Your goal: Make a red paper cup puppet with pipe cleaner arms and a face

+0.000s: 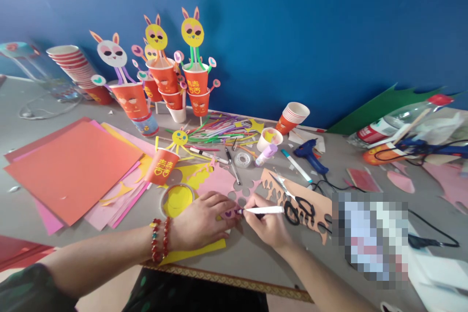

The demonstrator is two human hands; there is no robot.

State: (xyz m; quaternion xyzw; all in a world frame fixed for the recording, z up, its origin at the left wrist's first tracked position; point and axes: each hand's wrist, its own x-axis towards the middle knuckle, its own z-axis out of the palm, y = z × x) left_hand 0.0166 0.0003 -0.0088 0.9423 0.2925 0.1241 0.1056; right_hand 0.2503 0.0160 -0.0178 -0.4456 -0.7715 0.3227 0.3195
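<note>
My right hand (266, 222) grips a white marker (268, 210), its purple tip at the edge of a small pink paper circle (228, 214) that bears a purple heart. My left hand (204, 219) lies flat with fingers stretched out, its fingertips resting at that circle and partly covering it. Beneath and beside the left hand are yellow paper (197, 251) and a round lid-like ring (179, 200) with yellow in it. Pink paper with punched-out holes (223, 180) spreads behind both hands. Black-handled scissors (300, 208) rest on cut peach paper (321, 229) right of my right hand.
Several red paper cups with paper rabbit figures (127, 102) stand at the back. Orange sheets (76, 165) lie left. Pipe cleaners (223, 129), a tape roll (243, 159), a glue stick (266, 154), a blue glue gun (310, 155) with cord and a bottle (398, 122) are farther back and right.
</note>
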